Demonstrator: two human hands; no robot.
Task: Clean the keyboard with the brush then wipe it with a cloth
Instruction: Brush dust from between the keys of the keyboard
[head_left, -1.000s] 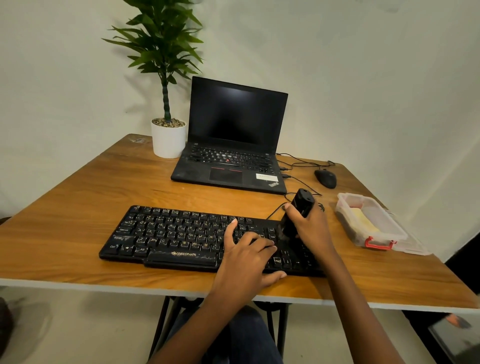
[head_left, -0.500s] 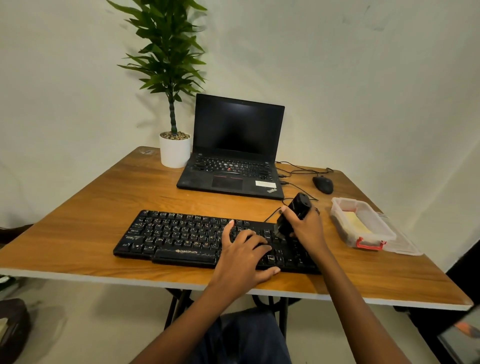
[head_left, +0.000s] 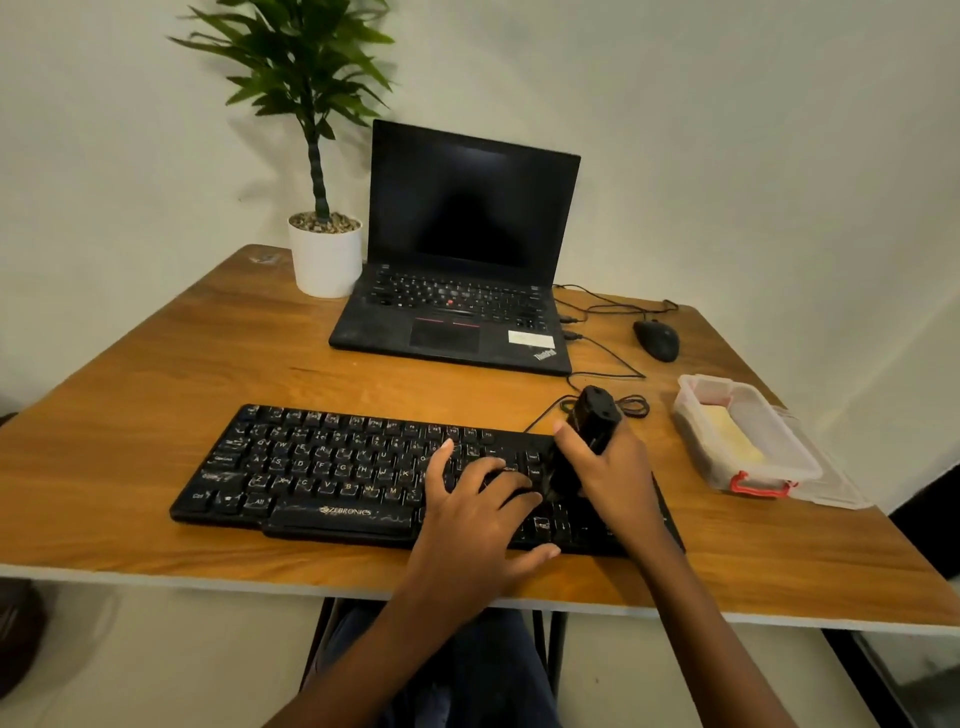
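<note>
While the right hand (head_left: 615, 470) has its grip closed round the black brush (head_left: 594, 422), thumb on the left face and fingers curled behind, the brush stands near upright with its top leaning slightly away and to the right. Its lower end sits on the keys at the right end of the keyboard (head_left: 322, 467); bristles are too dark to make out.

Left hand (head_left: 475, 514): grip slack, nothing held. Fingers are spread and lie flat on the keys just left of the brush, with the thumb out over the near edge of the keyboard.

The keyboard is black and lies flat on the wooden surface (head_left: 156, 374), close to the front edge, with pale specks on the keycaps.

Behind it is an open laptop (head_left: 467, 260), screen dark. A white pot (head_left: 324, 257) with a green plant (head_left: 306, 67) stands just beside the laptop's left edge. A black mouse (head_left: 656, 340) lies right of the laptop, with thin cables (head_left: 605, 358) running between them.

A clear container (head_left: 698, 431) with a red latch sits near the right edge, well apart from the keyboard, with a yellow item (head_left: 730, 434) inside. I cannot tell what it is.
</note>
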